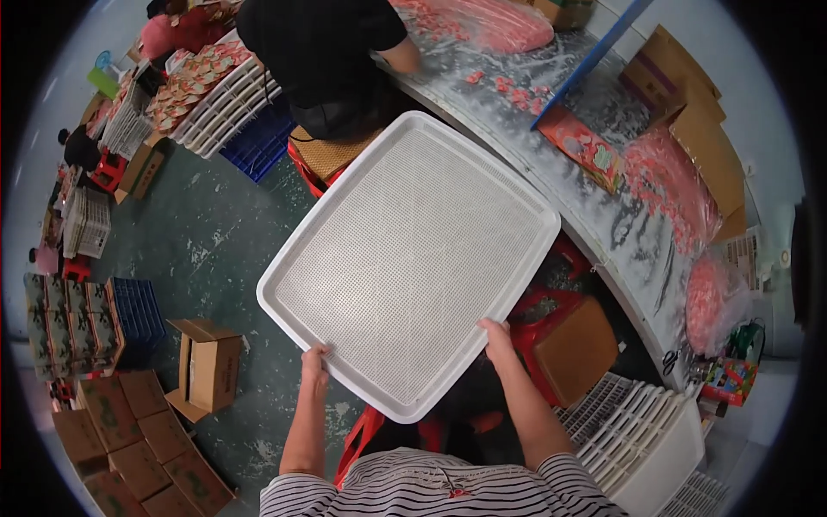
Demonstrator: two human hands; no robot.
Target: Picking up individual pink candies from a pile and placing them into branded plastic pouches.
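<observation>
The white perforated plastic tray (405, 258), bare inside, is held in midair near the desk (616, 228), the left hand (316, 358) and right hand (496, 336) grasping its near edges, so picking up looks done and setting down not yet.

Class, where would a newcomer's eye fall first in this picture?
The big white tray in the middle would likely draw it first, gripped at its near edges by the left hand and the right hand. Next come small pink pieces strewn on the long table at upper right, then the stacked brown boxes at lower left.
</observation>
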